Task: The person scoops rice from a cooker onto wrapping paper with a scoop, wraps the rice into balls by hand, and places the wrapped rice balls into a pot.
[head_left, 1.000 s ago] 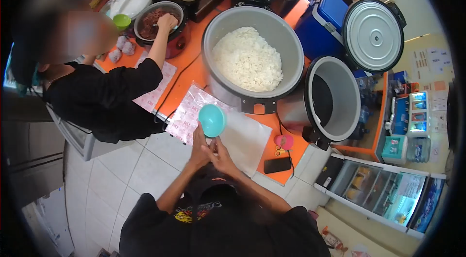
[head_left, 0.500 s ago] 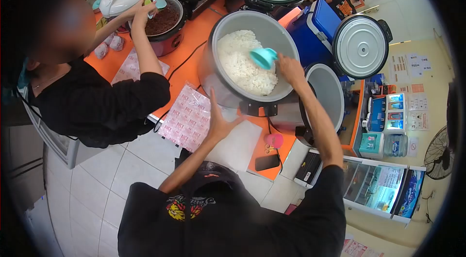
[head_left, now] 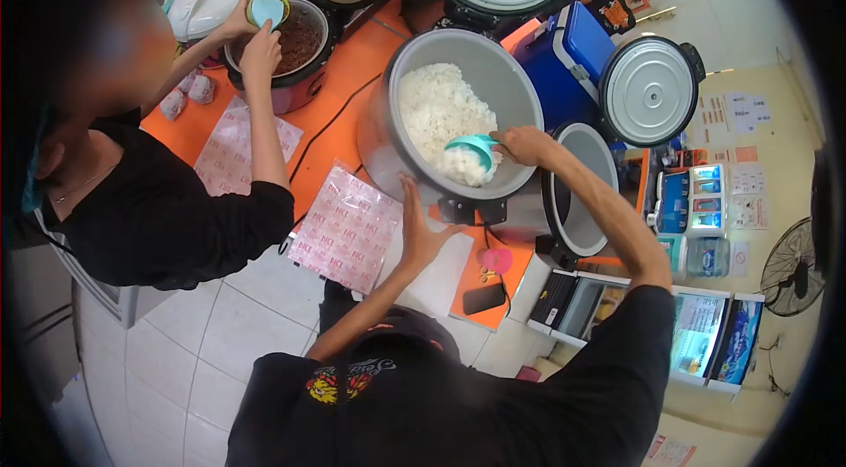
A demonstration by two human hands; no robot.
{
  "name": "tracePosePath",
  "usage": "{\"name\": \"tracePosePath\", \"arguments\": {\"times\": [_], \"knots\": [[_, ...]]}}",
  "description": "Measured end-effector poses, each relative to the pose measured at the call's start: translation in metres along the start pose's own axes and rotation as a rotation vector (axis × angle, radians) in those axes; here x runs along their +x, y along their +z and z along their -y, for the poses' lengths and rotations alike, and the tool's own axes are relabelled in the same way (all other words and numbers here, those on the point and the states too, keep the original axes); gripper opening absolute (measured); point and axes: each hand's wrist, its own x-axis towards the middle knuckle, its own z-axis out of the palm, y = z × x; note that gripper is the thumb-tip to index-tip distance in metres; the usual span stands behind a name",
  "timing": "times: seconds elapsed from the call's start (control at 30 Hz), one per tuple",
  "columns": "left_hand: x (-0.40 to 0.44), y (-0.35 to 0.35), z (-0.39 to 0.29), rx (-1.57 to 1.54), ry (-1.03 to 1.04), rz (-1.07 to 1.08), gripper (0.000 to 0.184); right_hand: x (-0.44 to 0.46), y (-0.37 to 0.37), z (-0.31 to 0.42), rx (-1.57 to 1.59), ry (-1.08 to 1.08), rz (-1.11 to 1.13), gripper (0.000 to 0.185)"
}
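My right hand [head_left: 525,148] is wrapped round the handle of a teal scoop [head_left: 471,148]. The scoop is down in the white rice [head_left: 441,106], near the front wall of a large grey rice cooker [head_left: 381,137], with rice at its mouth. Against the cooker's lower front, my left hand [head_left: 425,233] is open, thumb and fingers spread; its fingertips seem to touch the cooker. Beside that hand lies a stack of pink printed wrapping sheets [head_left: 345,225], with plain white paper [head_left: 432,277] under the wrist.
A co-worker [head_left: 167,194] at left holds a light-blue scoop [head_left: 266,11] and a cup over a smaller cooker [head_left: 304,79] of brown food. Another open cooker [head_left: 589,185] and a blue cooler box [head_left: 564,48] stand at right. A phone [head_left: 485,298] lies near the orange table's edge.
My right hand has brought the scoop down and toward me into the rice. My left hand has shifted slightly right and stays spread. The co-worker's hands have turned over the smaller cooker.
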Motion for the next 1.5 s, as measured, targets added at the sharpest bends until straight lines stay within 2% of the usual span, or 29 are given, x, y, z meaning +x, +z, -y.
{"name": "tracePosePath", "arguments": {"times": [0.07,0.1,0.23,0.33,0.43,0.53,0.63,0.73,0.87,1.0,1.03,1.17,1.27,1.3,1.43,1.5], "knots": [[-0.006,0.000,0.001,-0.013,0.005,0.002,0.136,0.033,0.045,-0.007,-0.039,0.062,0.070,0.035],[-0.006,0.001,0.001,-0.004,0.015,-0.005,0.136,0.039,0.065,0.016,-0.004,0.109,-0.011,0.036],[-0.004,0.000,0.005,0.017,0.041,-0.019,0.137,0.005,0.055,0.023,0.151,0.016,-0.090,0.037],[-0.004,-0.001,0.002,-0.010,0.020,-0.025,0.137,-0.008,0.020,0.020,0.204,-0.019,-0.115,0.035],[-0.004,0.001,0.004,-0.003,0.039,-0.040,0.136,0.029,0.010,0.033,0.011,0.148,-0.132,0.034],[-0.004,0.005,0.000,-0.004,0.014,-0.027,0.131,0.060,0.036,0.051,0.058,-0.006,-0.054,0.034],[-0.004,-0.003,-0.004,0.003,-0.013,-0.053,0.128,0.037,0.042,0.056,0.162,-0.021,-0.092,0.035],[-0.005,-0.011,0.001,0.188,-0.050,0.016,0.130,0.015,0.016,0.062,0.161,0.017,-0.029,0.034],[-0.004,-0.013,-0.009,0.282,-0.071,0.028,0.131,0.026,0.014,0.064,0.148,0.033,-0.112,0.036],[-0.003,-0.015,-0.009,0.247,-0.073,0.025,0.131,0.070,0.045,0.066,0.019,0.025,-0.218,0.023],[-0.002,-0.014,-0.010,0.221,-0.089,0.033,0.131,0.036,0.008,0.107,-0.039,0.026,-0.247,0.017],[-0.002,-0.017,-0.007,0.224,-0.100,0.044,0.132,-0.005,-0.005,0.115,-0.023,0.098,-0.331,0.013],[-0.009,-0.013,0.001,0.221,-0.090,0.027,0.132,0.031,0.018,0.097,-0.010,0.153,-0.488,0.012],[-0.011,-0.016,0.000,0.222,-0.093,0.041,0.132,0.040,0.015,0.100,0.035,0.208,-0.480,0.013],[-0.002,-0.021,0.002,0.266,-0.024,0.033,0.128,0.015,0.007,0.120,-0.141,0.001,-0.438,0.013],[-0.005,-0.024,0.002,0.238,-0.055,0.028,0.126,-0.012,-0.001,0.132,-0.099,0.088,-0.449,0.012]]}}
